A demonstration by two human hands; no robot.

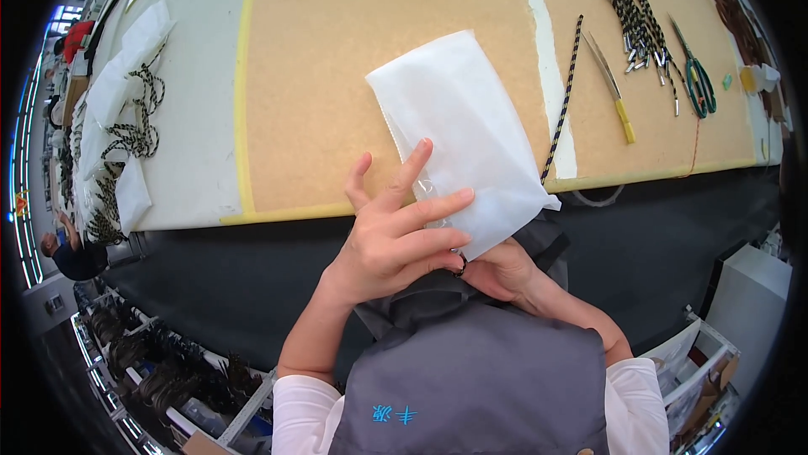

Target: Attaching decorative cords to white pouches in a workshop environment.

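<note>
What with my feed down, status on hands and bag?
Left hand spread over lower left of bag. Right hand at its lower end, partly hidden. Cord close by, right side.

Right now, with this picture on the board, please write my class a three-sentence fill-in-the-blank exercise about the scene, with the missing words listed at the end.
1. The person's bare left hand touches a flat, thin bag whose colour is ____.
2. On the table, the slim, pointed metal tool has a handle coloured ____.
3. In the picture, the metal scissors with green handles lie to the ____ of that tool.

Missing words: white; yellow; right.
</note>
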